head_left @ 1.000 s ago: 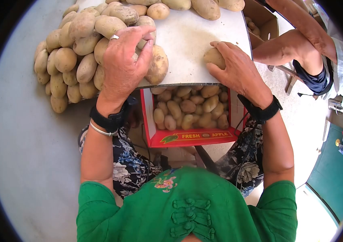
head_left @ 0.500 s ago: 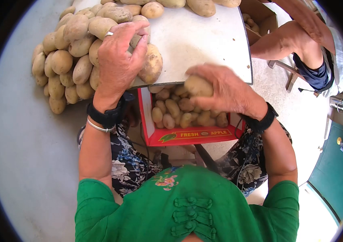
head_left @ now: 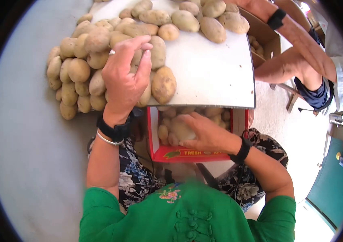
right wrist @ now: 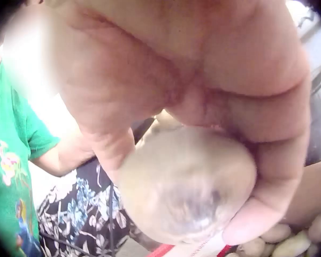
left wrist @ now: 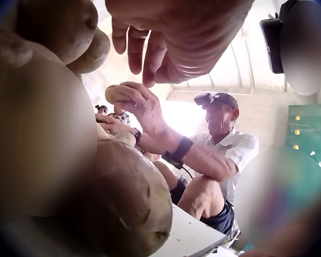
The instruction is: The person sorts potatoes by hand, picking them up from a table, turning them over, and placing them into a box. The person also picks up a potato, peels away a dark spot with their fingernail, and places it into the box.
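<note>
My right hand (head_left: 214,135) is down inside the red-edged box (head_left: 167,155) under the table edge. It grips a large pale potato (head_left: 183,131); in the right wrist view, thumb and fingers wrap the same potato (right wrist: 184,182) from both sides. More potatoes (head_left: 163,132) fill the box beneath it. Over the right side of the heaped potatoes (head_left: 78,69) is my left hand (head_left: 125,76), its fingers loosely bent. The left wrist view shows that hand (left wrist: 182,40) holding nothing, with big potatoes (left wrist: 131,198) close below. One brown-patched potato (head_left: 164,84) lies beside it near the table edge.
Several potatoes (head_left: 185,21) lie along the far side of the white tabletop (head_left: 208,68). Across at the right sits another person (left wrist: 224,139), holding a potato (left wrist: 115,95) up. A cardboard box (head_left: 266,34) with potatoes stands by that person's knees.
My right hand has carried a potato from the tabletop over the edge and down into the box. The left hand stays by the heap. The other person's arm has reached in at the far right.
</note>
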Demonstrator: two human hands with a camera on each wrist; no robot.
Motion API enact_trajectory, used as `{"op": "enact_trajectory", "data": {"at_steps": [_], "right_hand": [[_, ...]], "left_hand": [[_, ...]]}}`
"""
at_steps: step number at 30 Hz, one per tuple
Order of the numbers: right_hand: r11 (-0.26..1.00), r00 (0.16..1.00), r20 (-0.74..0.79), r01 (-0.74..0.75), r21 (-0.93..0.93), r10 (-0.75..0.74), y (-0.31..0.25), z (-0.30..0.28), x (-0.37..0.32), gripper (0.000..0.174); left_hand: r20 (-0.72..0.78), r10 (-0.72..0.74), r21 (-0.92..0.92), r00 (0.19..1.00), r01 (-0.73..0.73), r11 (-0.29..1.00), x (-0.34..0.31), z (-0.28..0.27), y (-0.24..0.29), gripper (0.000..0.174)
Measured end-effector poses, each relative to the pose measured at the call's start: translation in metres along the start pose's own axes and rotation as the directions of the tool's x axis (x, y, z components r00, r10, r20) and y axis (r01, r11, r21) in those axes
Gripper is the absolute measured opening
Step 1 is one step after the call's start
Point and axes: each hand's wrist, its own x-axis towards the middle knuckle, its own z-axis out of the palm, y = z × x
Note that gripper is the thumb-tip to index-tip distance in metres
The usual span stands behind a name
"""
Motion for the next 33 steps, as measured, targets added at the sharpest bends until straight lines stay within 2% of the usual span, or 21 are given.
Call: {"op": "enact_trajectory", "data": {"at_steps": [2, 3, 4, 6, 8, 9, 11, 13, 14, 16, 17, 18, 20, 23, 25, 26, 28, 30, 31, 32, 33], "right_hand": [[0.999, 1.000, -0.011, -0.006, 0.032, 0.007, -0.009, -0.002, 0.006, 0.041], [0.999, 0.996, 0.085, -0.012, 0.046, 0.008, -0.012, -0.005, 0.009, 0.039], [0.998, 0.984, 0.179, -0.022, 0.055, 0.012, -0.013, -0.007, 0.011, 0.037], [1.000, 0.987, 0.157, 0.026, 0.010, -0.027, -0.011, -0.004, 0.011, 0.031], [0.999, 0.985, 0.171, 0.028, -0.042, -0.020, -0.012, -0.004, 0.012, 0.031], [0.998, 0.988, 0.140, 0.061, -0.018, -0.058, -0.010, 0.000, 0.014, 0.022], [0.998, 0.987, 0.156, 0.047, -0.049, -0.039, -0.010, -0.002, 0.015, 0.022], [0.997, 0.987, 0.159, 0.036, -0.069, -0.025, -0.009, 0.000, 0.016, 0.019], [0.996, 0.987, 0.159, 0.046, -0.071, -0.034, -0.009, 0.001, 0.017, 0.019], [0.999, 0.985, 0.171, 0.040, -0.025, -0.035, -0.008, 0.000, 0.016, 0.019], [0.999, 0.985, 0.171, 0.043, -0.028, -0.037, -0.008, 0.000, 0.016, 0.019], [0.999, 0.985, 0.168, 0.044, -0.022, -0.040, -0.009, 0.001, 0.015, 0.018], [0.999, 0.986, 0.164, 0.045, -0.015, -0.042, -0.010, 0.001, 0.015, 0.017], [0.997, 0.985, 0.173, 0.008, -0.078, 0.006, -0.009, 0.000, 0.012, 0.014], [0.994, 0.990, 0.116, 0.084, -0.067, -0.076, -0.008, -0.003, 0.013, 0.012], [0.997, 0.992, 0.115, 0.056, -0.060, -0.049, -0.004, -0.005, 0.015, 0.012], [0.989, 0.986, 0.067, 0.149, 0.022, -0.150, 0.006, -0.009, 0.017, 0.016], [0.988, 0.997, -0.041, 0.070, 0.139, -0.065, 0.004, -0.027, 0.019, 0.020], [0.964, 0.998, -0.061, -0.004, 0.267, 0.021, -0.001, -0.038, 0.019, 0.020], [0.859, 0.983, -0.051, -0.130, 0.495, 0.178, 0.000, -0.045, 0.019, 0.014], [0.785, 0.963, -0.171, -0.061, 0.617, 0.210, -0.001, -0.050, 0.022, 0.011]], "left_hand": [[-0.133, -0.042, -0.094, 0.990, 0.030, 0.995, 0.000, -0.005, -0.005, 0.024], [-0.191, -0.055, -0.119, 0.980, 0.032, 0.992, 0.000, -0.004, -0.009, 0.023], [-0.199, -0.048, -0.119, 0.979, 0.025, 0.993, 0.000, -0.003, -0.009, 0.023], [-0.197, -0.078, -0.109, 0.977, 0.057, 0.992, -0.002, -0.008, -0.008, 0.022], [-0.185, 0.032, -0.005, 0.982, -0.033, 0.999, -0.001, -0.013, -0.006, 0.022], [-0.190, 0.022, -0.006, 0.982, -0.024, 1.000, -0.003, -0.014, -0.008, 0.025], [-0.210, 0.018, 0.001, 0.978, -0.019, 1.000, -0.001, -0.017, -0.012, 0.028], [-0.376, 0.076, 0.173, 0.923, -0.011, 0.985, 0.002, -0.025, -0.019, 0.038], [-0.380, 0.083, 0.181, 0.921, -0.014, 0.983, 0.005, -0.030, -0.025, 0.038], [-0.269, -0.046, 0.169, 0.962, 0.094, 0.981, 0.010, -0.035, -0.035, 0.047], [-0.153, -0.146, 0.135, 0.977, 0.167, 0.977, 0.009, -0.035, -0.038, 0.052], [-0.154, -0.147, 0.136, 0.977, 0.168, 0.976, 0.007, -0.035, -0.040, 0.052], [0.115, -0.241, 0.341, 0.964, 0.189, 0.921, 0.005, -0.034, -0.044, 0.054], [0.091, -0.182, 0.395, 0.979, 0.132, 0.909, 0.005, -0.032, -0.052, 0.052], [0.063, -0.207, 0.359, 0.976, 0.172, 0.917, 0.008, -0.029, -0.051, 0.048], [0.043, -0.182, 0.362, 0.982, 0.155, 0.919, 0.009, -0.029, -0.054, 0.045], [0.040, -0.171, 0.350, 0.984, 0.147, 0.925, 0.008, -0.028, -0.055, 0.041], [-0.054, -0.226, 0.225, 0.973, 0.233, 0.946, 0.013, -0.027, -0.054, 0.033], [-0.043, -0.231, 0.218, 0.972, 0.234, 0.947, 0.015, -0.029, -0.055, 0.033], [-0.179, -0.280, 0.097, 0.943, 0.300, 0.949, 0.016, -0.031, -0.055, 0.028], [-0.299, -0.342, -0.032, 0.891, 0.348, 0.937, 0.015, -0.032, -0.054, 0.025]]}}
